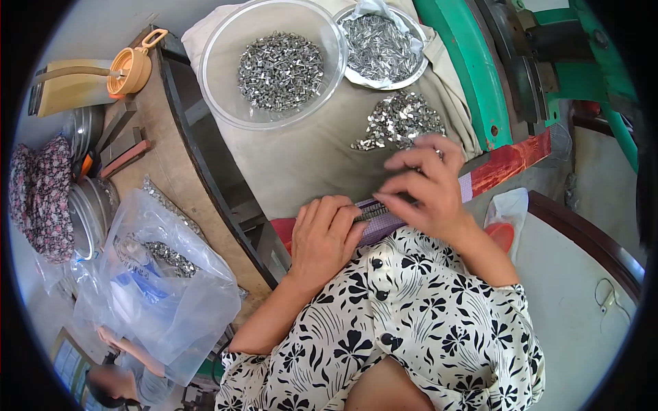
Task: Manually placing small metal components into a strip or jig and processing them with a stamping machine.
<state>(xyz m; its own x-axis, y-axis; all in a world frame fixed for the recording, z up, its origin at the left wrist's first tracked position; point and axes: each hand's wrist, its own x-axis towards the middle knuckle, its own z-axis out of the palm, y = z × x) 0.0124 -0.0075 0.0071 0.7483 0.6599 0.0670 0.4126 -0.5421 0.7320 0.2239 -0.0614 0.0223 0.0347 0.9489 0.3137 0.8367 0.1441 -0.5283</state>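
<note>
Close to my body, a narrow dark strip (373,212) with a row of small parts or notches along it lies over the purple cloth. My left hand (322,236) is closed round its left end, fingers together on top and thumb at the near side. Above the strip's right part hovers my right hand (435,192), with fingers curled but apart; whether a tiny piece sits between them is too blurred to see. Just beyond it, a loose heap of small shiny metal pieces (404,118) rests on the grey-beige cloth (288,164).
A clear plastic basin (216,103) of small metal parts stands at the far side, beside a white bowl (384,85) of thin metal pins. Green machinery (473,75) rises at right. On the left bench lie an orange cup (130,72) and a plastic bag (185,308). Another person (130,377) is at lower left.
</note>
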